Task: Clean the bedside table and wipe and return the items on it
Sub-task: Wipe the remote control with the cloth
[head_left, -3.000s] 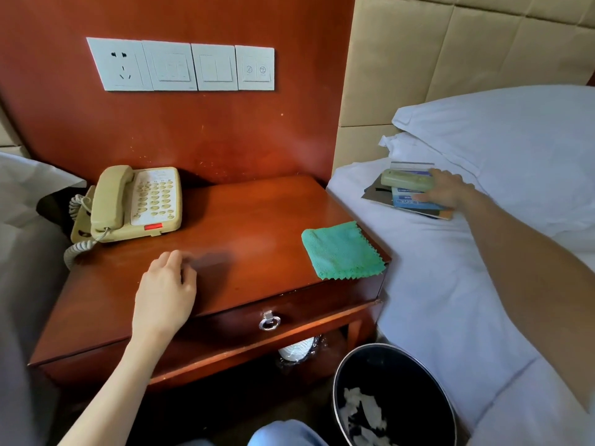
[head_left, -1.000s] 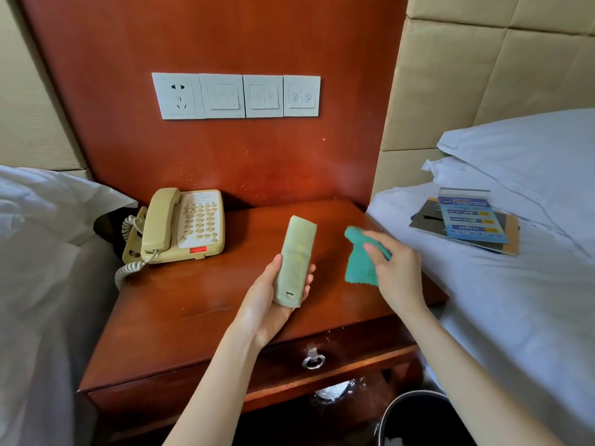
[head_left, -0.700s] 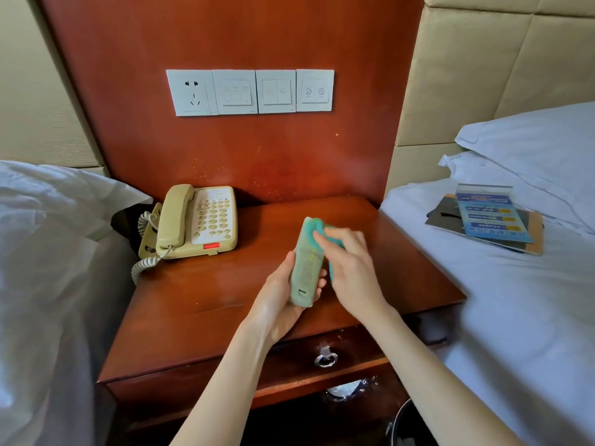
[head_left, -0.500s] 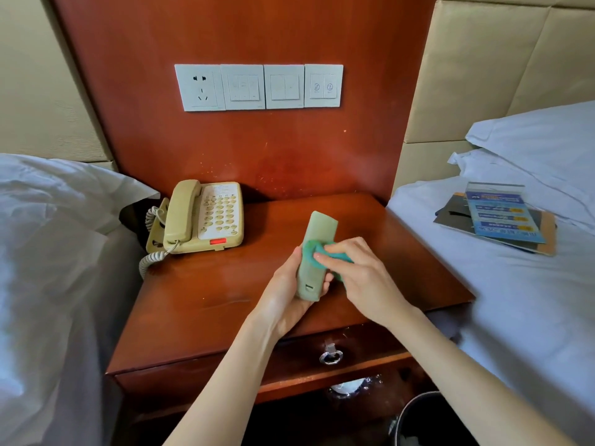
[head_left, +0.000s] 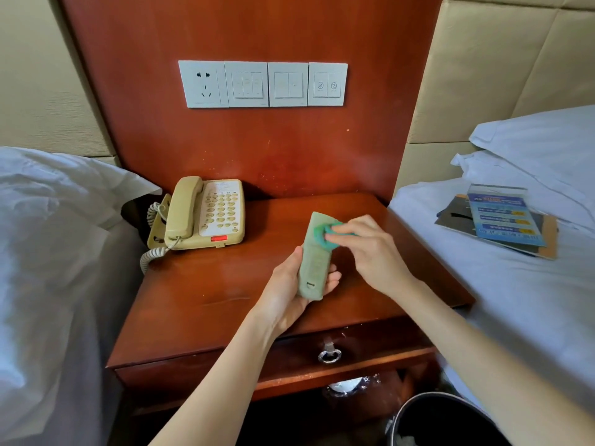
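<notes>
My left hand (head_left: 289, 284) holds a pale green remote control (head_left: 314, 265) upright above the wooden bedside table (head_left: 206, 297). My right hand (head_left: 370, 249) presses a bunched green cloth (head_left: 323, 233) against the upper part of the remote. Most of the cloth is hidden under my fingers. A beige corded telephone (head_left: 206, 214) sits at the table's back left. A stack of blue leaflets and dark cards (head_left: 499, 220) lies on the bed to the right.
White beds flank the table, the left bed (head_left: 48, 268) and the right bed (head_left: 515, 300). A black waste bin (head_left: 428, 420) stands at the lower right. The drawer has a ring pull (head_left: 329, 355). A socket and switch panel (head_left: 262, 84) is on the wall.
The remote passed from my right hand to my left. My right hand picked up the cloth off the table, brought it to the remote and rubbed it down and back up the remote.
</notes>
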Demonstrator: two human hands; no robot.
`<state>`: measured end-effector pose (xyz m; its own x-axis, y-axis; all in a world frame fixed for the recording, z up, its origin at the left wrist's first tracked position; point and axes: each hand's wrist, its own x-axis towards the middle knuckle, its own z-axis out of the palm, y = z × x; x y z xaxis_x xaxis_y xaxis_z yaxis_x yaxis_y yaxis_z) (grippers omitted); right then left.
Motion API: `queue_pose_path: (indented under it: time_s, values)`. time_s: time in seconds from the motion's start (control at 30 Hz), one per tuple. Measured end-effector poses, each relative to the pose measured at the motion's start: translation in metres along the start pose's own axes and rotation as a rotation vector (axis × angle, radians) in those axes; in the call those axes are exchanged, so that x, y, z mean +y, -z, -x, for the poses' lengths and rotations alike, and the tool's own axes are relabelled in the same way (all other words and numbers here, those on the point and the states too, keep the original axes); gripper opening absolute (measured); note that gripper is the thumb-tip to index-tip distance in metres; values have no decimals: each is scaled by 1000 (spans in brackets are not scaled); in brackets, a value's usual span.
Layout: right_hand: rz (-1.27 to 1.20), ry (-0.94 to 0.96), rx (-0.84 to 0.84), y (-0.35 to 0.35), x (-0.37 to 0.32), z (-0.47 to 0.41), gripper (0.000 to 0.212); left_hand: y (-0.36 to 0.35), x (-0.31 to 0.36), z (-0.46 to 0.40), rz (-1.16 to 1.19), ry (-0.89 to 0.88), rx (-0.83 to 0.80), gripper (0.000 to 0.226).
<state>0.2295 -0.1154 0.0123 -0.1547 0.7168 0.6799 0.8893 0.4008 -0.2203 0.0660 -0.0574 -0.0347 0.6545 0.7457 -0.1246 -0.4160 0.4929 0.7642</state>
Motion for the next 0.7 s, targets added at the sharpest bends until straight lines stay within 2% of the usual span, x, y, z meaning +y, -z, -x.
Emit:
queue_pose_path:
  time_s: [0.07, 0.17, 0.23, 0.3, 0.33, 0.43, 0.5, 0.6, 0.7]
  values:
    - [-40, 37, -7, -13, -15, 11, 34, 2, 0, 2, 58, 5, 8, 47]
    - [-98, 210, -175, -21, -29, 36, 33, 7, 0, 2, 84, 33, -12, 50]
    - [-90, 120, -178, -11, -13, 19, 34, 3, 2, 2, 80, 43, -8, 47]
    - [-76, -50, -99, -7, -4, -1, 35, 0, 1, 1, 98, 66, -13, 45]
    - [-74, -75, -75, -10, -9, -3, 36, 0, 1, 2, 122, 69, -8, 44]
    - [-119, 114, -170, -27, -35, 26, 36, 5, 2, 6, 206, 59, -26, 45]
    - [-180, 164, -203, -25, -28, 32, 36, 3, 4, 10, 223, 63, -37, 47]
    - [-170, 5, -167, -22, -4, 4, 43, -2, 7, 8, 193, 86, 15, 37]
    - [-182, -163, -155, -32, -3, -7, 50, -2, 8, 8, 224, 97, 42, 37]
